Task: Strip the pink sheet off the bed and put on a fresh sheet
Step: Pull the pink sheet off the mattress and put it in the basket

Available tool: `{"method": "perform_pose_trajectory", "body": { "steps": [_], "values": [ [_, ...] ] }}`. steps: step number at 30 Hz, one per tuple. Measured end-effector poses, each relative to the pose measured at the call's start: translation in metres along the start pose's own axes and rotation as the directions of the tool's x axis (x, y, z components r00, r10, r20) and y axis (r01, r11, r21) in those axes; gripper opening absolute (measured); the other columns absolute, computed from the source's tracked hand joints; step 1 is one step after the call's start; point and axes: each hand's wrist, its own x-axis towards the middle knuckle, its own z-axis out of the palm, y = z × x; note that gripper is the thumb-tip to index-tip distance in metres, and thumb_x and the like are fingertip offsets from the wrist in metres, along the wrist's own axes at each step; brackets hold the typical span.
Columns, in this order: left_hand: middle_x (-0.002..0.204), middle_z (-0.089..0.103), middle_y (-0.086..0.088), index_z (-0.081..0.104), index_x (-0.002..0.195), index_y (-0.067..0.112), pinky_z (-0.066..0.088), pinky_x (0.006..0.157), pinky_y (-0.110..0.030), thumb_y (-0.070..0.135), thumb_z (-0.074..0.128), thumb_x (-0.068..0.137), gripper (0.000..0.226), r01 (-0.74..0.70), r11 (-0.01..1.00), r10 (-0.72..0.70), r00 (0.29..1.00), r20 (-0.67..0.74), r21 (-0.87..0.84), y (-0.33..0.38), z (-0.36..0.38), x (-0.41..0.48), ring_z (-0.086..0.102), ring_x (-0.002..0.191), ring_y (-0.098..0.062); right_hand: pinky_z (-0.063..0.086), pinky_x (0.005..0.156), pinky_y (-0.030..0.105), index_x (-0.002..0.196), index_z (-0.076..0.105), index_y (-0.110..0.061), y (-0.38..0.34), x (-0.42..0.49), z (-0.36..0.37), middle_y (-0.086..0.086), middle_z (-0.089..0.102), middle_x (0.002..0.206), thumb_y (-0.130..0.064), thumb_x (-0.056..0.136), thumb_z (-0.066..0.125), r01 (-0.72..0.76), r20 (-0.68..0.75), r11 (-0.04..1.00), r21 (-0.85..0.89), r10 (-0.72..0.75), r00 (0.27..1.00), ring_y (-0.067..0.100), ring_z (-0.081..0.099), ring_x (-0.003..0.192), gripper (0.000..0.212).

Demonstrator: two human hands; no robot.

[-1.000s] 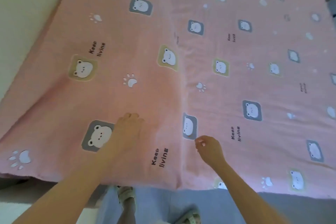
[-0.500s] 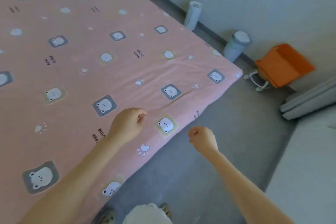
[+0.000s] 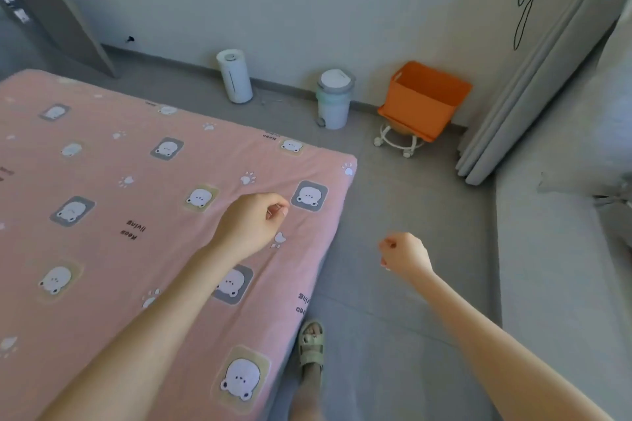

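The pink sheet (image 3: 113, 202), printed with white bears and paw marks, lies flat over the bed and wraps its near right corner. My left hand (image 3: 251, 224) hovers over the sheet close to that corner, fingers curled shut, holding nothing. My right hand (image 3: 403, 255) is a loose fist in the air above the grey floor, to the right of the bed's edge, also with nothing in it. No fresh sheet is in sight.
Along the far wall stand a white cylinder appliance (image 3: 235, 80), a small lidded bin (image 3: 333, 102) and an orange box on a wheeled white stool (image 3: 424, 99). A grey folded mattress (image 3: 533, 79) leans at right. My sandalled foot (image 3: 310, 347) is beside the bed.
My view has swung right from the bed's middle to its right corner. Both hands lifted off the sheet; the right one now hangs over the floor past the bed's edge.
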Motion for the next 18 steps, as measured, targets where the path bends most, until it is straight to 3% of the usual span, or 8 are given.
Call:
{"method": "perform_pose_trajectory", "body": {
  "steps": [3, 5, 11, 15, 18],
  "values": [
    [0.084, 0.065, 0.009, 0.070, 0.098, 0.016, 0.043, 0.073, -0.023, 0.016, 0.056, 0.091, 0.016, -0.049, 0.999, 0.048, 0.998, 0.041, 0.020, 0.003, 0.011, 0.091, 0.056, 0.078, -0.011, 0.032, 0.054, 0.027, 0.072, 0.055, 0.006, -0.007, 0.067, -0.012, 0.022, 0.059, 0.071, -0.012, 0.082, 0.044, -0.093, -0.055, 0.994, 0.062, 0.096, 0.994, 0.017, 0.040, 0.060, 0.023],
    [0.089, 0.069, 0.005, 0.070, 0.097, 0.015, 0.042, 0.071, -0.023, 0.015, 0.055, 0.091, 0.016, -0.056, 0.998, 0.054, 0.996, 0.078, 0.032, 0.005, 0.022, 0.147, 0.056, 0.078, -0.011, 0.033, 0.052, 0.025, 0.064, 0.049, -0.001, -0.012, 0.104, -0.015, 0.010, 0.050, 0.062, -0.012, 0.082, 0.042, -0.147, -0.039, 0.985, 0.092, 0.151, 0.988, 0.018, 0.039, 0.055, 0.022],
    [0.096, 0.068, 0.001, 0.069, 0.096, 0.013, 0.041, 0.072, -0.025, 0.014, 0.053, 0.091, 0.016, -0.066, 0.995, 0.049, 0.976, 0.211, 0.071, 0.006, 0.075, 0.277, 0.060, 0.086, -0.017, 0.044, 0.059, 0.028, 0.061, 0.052, -0.010, -0.014, 0.204, -0.019, 0.005, 0.053, 0.063, -0.011, 0.083, 0.046, -0.278, 0.047, 0.931, 0.237, 0.274, 0.960, 0.020, 0.044, 0.056, 0.023],
    [0.093, 0.066, -0.003, 0.069, 0.091, 0.011, 0.043, 0.074, -0.030, 0.010, 0.054, 0.088, 0.015, -0.069, 0.994, 0.041, 0.957, 0.286, 0.087, 0.000, 0.125, 0.350, 0.059, 0.089, -0.024, 0.043, 0.060, 0.031, 0.066, 0.058, -0.009, -0.012, 0.280, -0.016, 0.006, 0.056, 0.059, -0.008, 0.084, 0.047, -0.387, 0.159, 0.820, 0.422, 0.354, 0.922, 0.023, 0.048, 0.059, 0.021],
    [0.096, 0.066, -0.006, 0.070, 0.092, 0.010, 0.046, 0.079, -0.032, 0.008, 0.055, 0.087, 0.016, -0.051, 0.991, 0.012, 0.950, 0.311, 0.120, -0.007, 0.166, 0.401, 0.060, 0.091, -0.025, 0.037, 0.052, 0.025, 0.065, 0.052, -0.010, -0.015, 0.346, -0.011, 0.007, 0.047, 0.059, -0.007, 0.089, 0.046, -0.487, 0.293, 0.694, 0.530, 0.389, 0.873, 0.020, 0.043, 0.054, 0.025]
  ]
}}
